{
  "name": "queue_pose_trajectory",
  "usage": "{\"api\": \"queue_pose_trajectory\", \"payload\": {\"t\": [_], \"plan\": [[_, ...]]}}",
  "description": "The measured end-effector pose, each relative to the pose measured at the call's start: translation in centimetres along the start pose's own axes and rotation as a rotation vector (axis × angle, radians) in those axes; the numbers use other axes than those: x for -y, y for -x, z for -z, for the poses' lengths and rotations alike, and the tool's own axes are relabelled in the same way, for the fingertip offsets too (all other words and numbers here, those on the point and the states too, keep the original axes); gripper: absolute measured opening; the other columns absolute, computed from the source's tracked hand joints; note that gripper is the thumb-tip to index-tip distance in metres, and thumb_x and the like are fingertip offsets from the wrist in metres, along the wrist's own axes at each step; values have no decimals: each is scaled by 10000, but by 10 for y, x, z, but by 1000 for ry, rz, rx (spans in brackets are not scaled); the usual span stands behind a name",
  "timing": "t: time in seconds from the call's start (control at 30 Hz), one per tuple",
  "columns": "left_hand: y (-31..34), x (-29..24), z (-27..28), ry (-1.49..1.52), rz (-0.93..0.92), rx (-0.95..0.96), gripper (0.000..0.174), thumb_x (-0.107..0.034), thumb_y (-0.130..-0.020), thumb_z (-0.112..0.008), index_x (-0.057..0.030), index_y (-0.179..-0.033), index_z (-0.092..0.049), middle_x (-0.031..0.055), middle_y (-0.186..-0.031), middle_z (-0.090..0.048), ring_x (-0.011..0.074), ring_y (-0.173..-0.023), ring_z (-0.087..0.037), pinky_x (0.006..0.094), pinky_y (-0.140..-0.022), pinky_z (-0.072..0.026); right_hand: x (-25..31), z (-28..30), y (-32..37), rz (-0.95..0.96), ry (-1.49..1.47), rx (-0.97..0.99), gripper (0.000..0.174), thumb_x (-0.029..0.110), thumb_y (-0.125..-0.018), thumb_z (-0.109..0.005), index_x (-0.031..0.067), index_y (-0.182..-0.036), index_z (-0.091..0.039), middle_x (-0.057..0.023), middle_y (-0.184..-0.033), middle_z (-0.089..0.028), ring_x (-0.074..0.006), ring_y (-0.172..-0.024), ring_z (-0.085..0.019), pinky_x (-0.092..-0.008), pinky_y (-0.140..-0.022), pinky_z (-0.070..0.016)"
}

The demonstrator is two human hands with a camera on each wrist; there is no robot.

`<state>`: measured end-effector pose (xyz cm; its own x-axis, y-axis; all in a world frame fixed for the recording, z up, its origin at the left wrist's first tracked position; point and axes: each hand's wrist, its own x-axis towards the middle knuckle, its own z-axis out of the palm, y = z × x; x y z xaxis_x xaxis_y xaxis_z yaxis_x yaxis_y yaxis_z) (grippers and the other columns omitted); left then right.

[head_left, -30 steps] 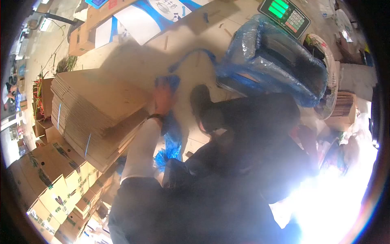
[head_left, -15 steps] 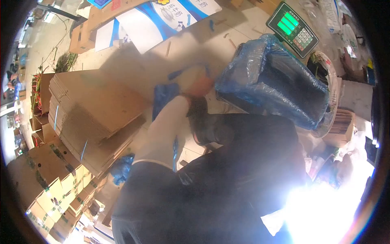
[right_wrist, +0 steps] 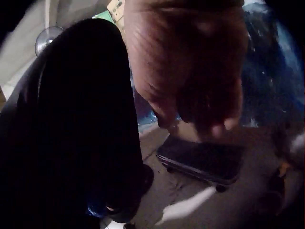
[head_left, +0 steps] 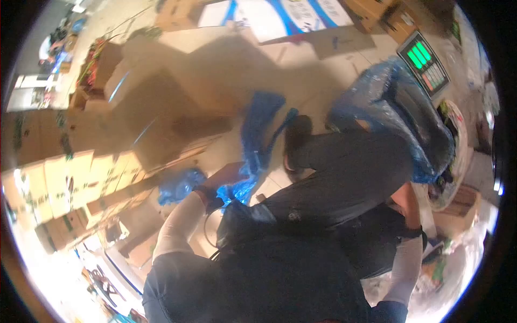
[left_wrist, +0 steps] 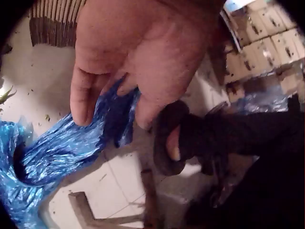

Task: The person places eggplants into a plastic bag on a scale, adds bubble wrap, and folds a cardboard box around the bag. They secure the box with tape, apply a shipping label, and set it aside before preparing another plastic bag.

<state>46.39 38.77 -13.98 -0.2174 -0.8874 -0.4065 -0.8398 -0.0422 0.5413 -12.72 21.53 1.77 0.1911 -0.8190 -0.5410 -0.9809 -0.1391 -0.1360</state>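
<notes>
My left hand (left_wrist: pixel 138 57) grips a strip of crumpled blue plastic bag (left_wrist: pixel 62 148), which passes between the thumb and fingers and trails over the floor. In the head view that hand (head_left: pixel 226 173) is beside my leg, the blue plastic (head_left: pixel 258 121) stretching away from it towards my shoe (head_left: pixel 296 137). My right hand (head_left: pixel 407 200) is low beside my other knee, close to the container lined with blue plastic (head_left: pixel 366 94). In the right wrist view its fingers (right_wrist: pixel 162 112) hang loosely bent, with nothing visible between them, above a dark flat platform (right_wrist: pixel 200 160).
Stacked flattened cardboard (head_left: pixel 161 102) stands at the left, with printed cartons (head_left: pixel 70 177) below it. Another blue plastic bundle (head_left: pixel 183 185) lies by the stack. A scale display (head_left: pixel 424 62) glows green behind the lined container. A basket (head_left: pixel 458 161) stands at the right.
My left hand reached forward across the floor past the blue plastic, then drew back towards my body with the plastic. My right hand has come into view at the right. The head view has shifted.
</notes>
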Motion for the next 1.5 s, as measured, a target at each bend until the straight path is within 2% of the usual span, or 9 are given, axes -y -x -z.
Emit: {"api": "queue_pose_trajectory", "payload": {"t": [0.17,0.3,0.5,0.63,0.9,0.97,1.17,1.4,1.5], "plan": [[40,-58,143,435,471,-93,264,-274,-936,-625,-32,-1015,-695,74,-906,-705,151,-796,-662,318,-658,-519,68,58,-12,74,-99,344,627,222,-861,-629,-7,-1401,-409,-209,-1428,-466,-372,-1304,-455,-428,-1045,-392],[143,-38,245,200,75,-1407,184,-131,-971,-566,-1,-1086,-628,34,-932,-650,135,-803,-587,290,-731,-498,93,43,1,71,-168,243,605,192,-848,-612,1,-1392,-428,-209,-1428,-465,-377,-1320,-431,-404,-1064,-372],[288,-100,414,-459,230,-2282,380,-294,-852,-714,-34,-1121,-647,204,-1214,-547,268,-1024,-571,395,-880,-478,48,-12,-36,465,-87,136,502,149,-886,-587,24,-1361,-482,-213,-1394,-498,-373,-1298,-451,-385,-1071,-367],[350,-86,499,-1101,409,-2081,634,-472,-790,-725,-33,-1234,-617,233,-1354,-440,360,-1257,-450,459,-1039,-380,64,-8,-43,413,-105,104,414,198,-939,-537,14,-1309,-529,-197,-1325,-557,-355,-1239,-503,-415,-1046,-396],[344,-84,592,-1047,419,-1958,1028,-738,-660,-684,-17,-1372,-509,258,-1450,-391,379,-1378,-356,450,-1130,-296,67,-4,-43,372,10,127,429,211,-913,-579,8,-1290,-545,-206,-1338,-540,-330,-1223,-514,-395,-1049,-402],[350,-80,601,-1034,536,-1946,1019,-727,-666,-686,-19,-1375,-505,264,-1465,-378,369,-1402,-324,445,-1130,-299,1,-55,-79,163,-1643,582,421,207,-957,-511,17,-1333,-505,-162,-1377,-521,-265,-1229,-507,-348,-1063,-389],[360,-86,613,-902,838,-1826,962,-756,-661,-657,-98,-1356,-556,238,-1421,-470,362,-1317,-463,448,-1095,-355,-48,-70,-115,587,-730,560,479,295,-1053,-298,38,-1454,-345,-90,-1494,-393,-237,-1323,-399,-364,-1132,-301],[357,-103,617,-774,978,-1591,891,-749,-711,-618,-140,-1358,-564,197,-1384,-528,353,-1283,-508,433,-1077,-380,15,-45,-95,458,-1632,832,521,348,-1052,-295,41,-1472,-314,-101,-1531,-335,-261,-1361,-355,-405,-1159,-251],[342,-106,614,-738,672,-1849,650,-418,-590,-862,147,-861,-689,257,-723,-682,340,-647,-674,424,-611,-556,22,-42,-87,406,-1491,611,546,379,-1053,-272,45,-1485,-291,-108,-1547,-310,-276,-1386,-326,-407,-1179,-208]]}}
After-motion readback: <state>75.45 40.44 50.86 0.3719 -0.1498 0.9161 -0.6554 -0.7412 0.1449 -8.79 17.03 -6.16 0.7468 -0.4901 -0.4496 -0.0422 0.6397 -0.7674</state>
